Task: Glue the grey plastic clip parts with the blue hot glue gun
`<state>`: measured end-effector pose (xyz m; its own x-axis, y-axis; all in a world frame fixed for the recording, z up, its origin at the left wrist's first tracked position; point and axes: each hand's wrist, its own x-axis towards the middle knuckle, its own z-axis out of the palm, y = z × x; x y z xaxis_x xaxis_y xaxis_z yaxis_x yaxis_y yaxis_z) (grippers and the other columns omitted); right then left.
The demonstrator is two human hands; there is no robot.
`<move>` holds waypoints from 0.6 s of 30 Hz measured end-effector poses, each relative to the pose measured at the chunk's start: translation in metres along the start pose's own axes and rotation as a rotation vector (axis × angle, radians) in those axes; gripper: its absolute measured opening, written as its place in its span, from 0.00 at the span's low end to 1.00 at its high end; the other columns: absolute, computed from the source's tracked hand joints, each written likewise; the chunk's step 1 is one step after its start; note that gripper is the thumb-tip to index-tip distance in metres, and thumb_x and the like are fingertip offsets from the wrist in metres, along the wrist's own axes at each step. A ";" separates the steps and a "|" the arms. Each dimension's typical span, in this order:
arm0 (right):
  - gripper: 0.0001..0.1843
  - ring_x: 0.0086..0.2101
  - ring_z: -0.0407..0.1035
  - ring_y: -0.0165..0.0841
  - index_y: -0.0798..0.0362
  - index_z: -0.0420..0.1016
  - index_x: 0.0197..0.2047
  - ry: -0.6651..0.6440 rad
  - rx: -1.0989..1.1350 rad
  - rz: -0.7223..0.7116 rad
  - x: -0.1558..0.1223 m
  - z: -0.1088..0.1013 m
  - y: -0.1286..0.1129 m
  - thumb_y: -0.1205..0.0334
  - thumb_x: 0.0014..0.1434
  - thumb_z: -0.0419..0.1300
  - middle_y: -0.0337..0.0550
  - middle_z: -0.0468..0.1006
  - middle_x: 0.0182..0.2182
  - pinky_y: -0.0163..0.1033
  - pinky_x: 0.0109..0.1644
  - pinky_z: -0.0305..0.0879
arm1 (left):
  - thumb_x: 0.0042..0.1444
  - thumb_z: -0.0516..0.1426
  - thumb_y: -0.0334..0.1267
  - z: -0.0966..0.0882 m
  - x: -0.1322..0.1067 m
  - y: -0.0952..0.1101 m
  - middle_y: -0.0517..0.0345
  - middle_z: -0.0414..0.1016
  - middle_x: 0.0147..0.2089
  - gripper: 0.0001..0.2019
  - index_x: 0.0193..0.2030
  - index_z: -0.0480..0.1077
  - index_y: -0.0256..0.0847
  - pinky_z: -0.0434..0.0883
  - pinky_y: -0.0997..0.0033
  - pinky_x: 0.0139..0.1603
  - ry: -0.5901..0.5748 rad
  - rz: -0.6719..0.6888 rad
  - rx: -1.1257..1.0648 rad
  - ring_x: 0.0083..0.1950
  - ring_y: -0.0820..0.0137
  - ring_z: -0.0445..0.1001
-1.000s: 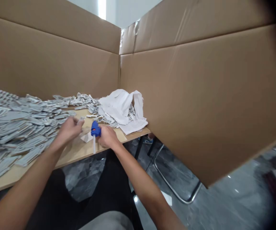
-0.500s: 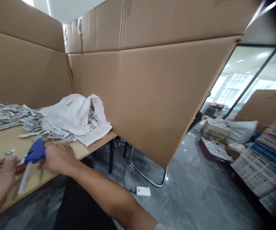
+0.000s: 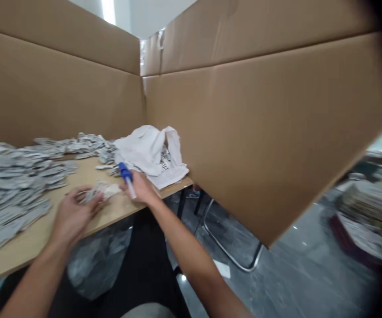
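My right hand (image 3: 141, 187) is closed around a blue glue gun (image 3: 125, 171), which stands out over the table. A translucent glue stick (image 3: 131, 188) juts from the gun towards me. To its left, my left hand (image 3: 74, 213) is curled around a pale, whitish piece (image 3: 95, 191), blurred, its exact kind unclear. A flat pale bit (image 3: 111, 190) shows between the two hands, and I cannot tell what it is joined to. Both hands are just above the front part of the wooden table (image 3: 88, 170).
Many flat grey-white pieces (image 3: 15, 185) are heaped on the left and along the back. A white bag (image 3: 141, 148) with similar pieces lies at the table's right corner. Cardboard panels (image 3: 243, 132) wall the back and right. A metal chair frame (image 3: 230, 254) stands on the floor.
The view has swung left, so more of the heap shows. Both hands appear farther right in the picture. The glue gun has turned and stays in my right hand.
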<state>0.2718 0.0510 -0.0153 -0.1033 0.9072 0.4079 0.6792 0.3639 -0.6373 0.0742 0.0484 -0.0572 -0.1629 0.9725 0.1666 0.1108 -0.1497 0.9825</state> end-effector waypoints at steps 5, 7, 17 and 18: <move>0.07 0.34 0.74 0.35 0.51 0.73 0.39 -0.038 0.218 -0.051 0.002 0.006 0.012 0.61 0.57 0.65 0.36 0.79 0.33 0.37 0.41 0.69 | 0.33 0.75 0.46 0.005 -0.007 0.006 0.53 0.80 0.42 0.35 0.50 0.73 0.39 0.69 0.74 0.30 -0.010 0.057 -0.151 0.31 0.70 0.75; 0.06 0.33 0.73 0.35 0.51 0.73 0.37 -0.032 0.220 -0.077 0.002 0.007 0.013 0.60 0.57 0.65 0.36 0.79 0.32 0.37 0.42 0.69 | 0.32 0.75 0.44 0.005 -0.009 0.006 0.51 0.80 0.44 0.35 0.50 0.73 0.39 0.71 0.73 0.33 0.024 0.073 -0.173 0.36 0.68 0.77; 0.07 0.34 0.73 0.35 0.51 0.71 0.40 -0.027 0.208 -0.174 -0.006 0.002 0.005 0.60 0.57 0.63 0.38 0.79 0.34 0.38 0.43 0.67 | 0.45 0.70 0.41 0.001 -0.012 0.003 0.49 0.83 0.44 0.23 0.49 0.78 0.37 0.75 0.67 0.39 -0.078 0.171 -0.110 0.35 0.66 0.79; 0.08 0.35 0.73 0.36 0.50 0.71 0.41 -0.013 0.195 -0.190 -0.007 0.003 0.004 0.60 0.58 0.63 0.38 0.80 0.34 0.38 0.43 0.67 | 0.46 0.69 0.40 0.002 -0.013 0.004 0.49 0.83 0.45 0.22 0.49 0.79 0.37 0.76 0.66 0.40 -0.080 0.169 -0.101 0.35 0.65 0.79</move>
<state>0.2727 0.0469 -0.0224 -0.2259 0.8209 0.5245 0.4937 0.5606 -0.6648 0.0784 0.0349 -0.0554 -0.0719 0.9423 0.3270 0.0305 -0.3256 0.9450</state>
